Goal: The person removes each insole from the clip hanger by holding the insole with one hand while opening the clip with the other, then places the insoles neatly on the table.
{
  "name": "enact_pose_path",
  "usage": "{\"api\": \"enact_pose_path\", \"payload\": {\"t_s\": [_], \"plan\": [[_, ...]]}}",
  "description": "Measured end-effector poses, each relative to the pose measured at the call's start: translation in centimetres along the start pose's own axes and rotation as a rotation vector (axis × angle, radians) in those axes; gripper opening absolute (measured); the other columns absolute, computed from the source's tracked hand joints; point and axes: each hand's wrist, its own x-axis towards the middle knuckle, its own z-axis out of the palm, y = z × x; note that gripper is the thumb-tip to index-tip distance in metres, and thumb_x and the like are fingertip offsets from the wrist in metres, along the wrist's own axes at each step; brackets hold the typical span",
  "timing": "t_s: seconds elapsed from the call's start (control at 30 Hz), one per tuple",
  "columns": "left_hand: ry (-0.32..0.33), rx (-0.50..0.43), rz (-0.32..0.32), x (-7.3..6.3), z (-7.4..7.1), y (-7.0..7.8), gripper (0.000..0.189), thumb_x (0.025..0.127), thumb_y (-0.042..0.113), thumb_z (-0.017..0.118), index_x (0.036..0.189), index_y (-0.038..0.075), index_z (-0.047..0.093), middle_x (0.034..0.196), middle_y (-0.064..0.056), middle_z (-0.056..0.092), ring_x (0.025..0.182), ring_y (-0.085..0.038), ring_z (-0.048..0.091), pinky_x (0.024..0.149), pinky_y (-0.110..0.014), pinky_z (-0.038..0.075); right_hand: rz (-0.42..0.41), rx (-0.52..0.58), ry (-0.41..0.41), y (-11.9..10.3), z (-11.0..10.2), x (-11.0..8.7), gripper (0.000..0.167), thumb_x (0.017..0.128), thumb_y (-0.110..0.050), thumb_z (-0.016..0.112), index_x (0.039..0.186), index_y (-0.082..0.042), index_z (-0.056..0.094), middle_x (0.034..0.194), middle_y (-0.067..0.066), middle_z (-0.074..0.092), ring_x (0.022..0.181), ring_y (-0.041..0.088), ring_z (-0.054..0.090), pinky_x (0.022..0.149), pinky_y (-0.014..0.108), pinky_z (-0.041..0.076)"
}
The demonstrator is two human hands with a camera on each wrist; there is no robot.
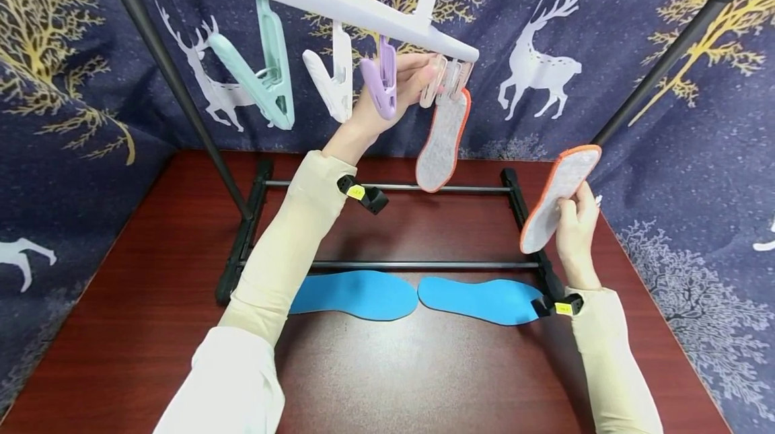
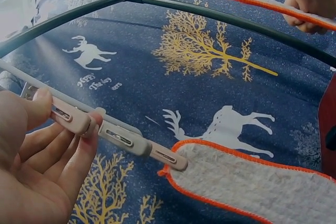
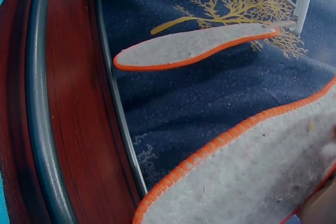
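Observation:
My left hand (image 1: 409, 86) is raised under the white hanger (image 1: 339, 0), its thumb and fingers pinching a pale pink clothespin (image 2: 71, 120). Beside that clip, a grey insole with an orange edge (image 1: 444, 141) hangs from another pink clothespin (image 2: 169, 157). Out to the right, my right hand (image 1: 578, 229) grips a second grey orange-edged insole (image 1: 560, 192), thumb across its face. It is held tilted above the rack's right side. In the right wrist view, this insole (image 3: 226, 177) fills the lower right corner and most of the hand is hidden.
Mint green (image 1: 272, 84), white (image 1: 339, 81) and purple clothespins (image 1: 381, 87) hang from the hanger's left part. Two blue insoles (image 1: 363, 296) (image 1: 478, 299) lie on the dark red table (image 1: 387, 380). A black rack frame (image 1: 242, 245) stands around the work, before a patterned blue cloth.

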Motion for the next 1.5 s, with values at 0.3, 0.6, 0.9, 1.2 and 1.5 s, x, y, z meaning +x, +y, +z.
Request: {"api": "enact_pose_path", "payload": {"t_s": [0.3, 0.6, 0.9, 1.2, 1.5], "plan": [[-0.038, -0.052, -0.053, 0.2, 0.0, -0.2, 0.035, 0.098, 0.007, 0.053, 0.131, -0.003, 0.057, 0.126, -0.021, 0.063, 0.108, -0.024, 0.068, 0.09, -0.032, 0.056, -0.01, -0.064, 0.085, 0.3, -1.0, 0.4, 0.045, 0.078, 0.008, 0.032, 0.08, -0.031, 0.055, 0.076, -0.014, 0.049, 0.072, 0.004, 0.043, 0.065, 0.02, 0.034], [-0.085, -0.123, -0.074, 0.3, 0.2, 0.1, 0.037, 0.1, 0.005, 0.048, 0.136, -0.006, 0.051, 0.132, -0.023, 0.058, 0.112, -0.03, 0.065, 0.095, -0.034, 0.054, 0.002, -0.051, 0.162, -0.1, -1.6, 0.7, 0.047, 0.078, 0.007, 0.03, 0.08, -0.031, 0.057, 0.077, -0.015, 0.051, 0.071, 0.004, 0.043, 0.065, 0.02, 0.033], [-0.118, -0.109, 0.006, 0.2, 0.0, -0.2, 0.035, 0.1, 0.002, 0.046, 0.132, -0.008, 0.054, 0.099, -0.013, 0.068, 0.08, -0.009, 0.061, 0.071, -0.024, 0.047, 0.038, -0.068, 0.218, 0.9, -2.7, 1.2, 0.044, 0.08, 0.006, 0.032, 0.073, -0.031, 0.054, 0.073, -0.014, 0.048, 0.068, 0.004, 0.04, 0.063, 0.019, 0.032], [-0.125, -0.117, -0.001, 0.1, 0.2, -0.2, 0.033, 0.1, 0.003, 0.046, 0.13, -0.008, 0.055, 0.088, -0.007, 0.067, 0.074, -0.009, 0.058, 0.07, -0.025, 0.046, 0.108, -0.1, 0.233, 1.5, -3.8, 1.3, 0.042, 0.082, 0.005, 0.033, 0.073, -0.03, 0.054, 0.07, -0.015, 0.048, 0.065, 0.004, 0.04, 0.06, 0.02, 0.033], [-0.136, -0.124, -0.015, 0.1, 0.1, -0.1, 0.037, 0.1, 0.002, 0.045, 0.136, -0.008, 0.049, 0.121, -0.028, 0.062, 0.096, -0.018, 0.068, 0.079, -0.025, 0.052, 0.235, -0.27, 0.26, 2.4, -4.5, 1.5, 0.034, 0.087, -0.003, 0.037, 0.071, -0.03, 0.047, 0.067, -0.016, 0.042, 0.064, 0.003, 0.038, 0.06, 0.019, 0.031]]}}
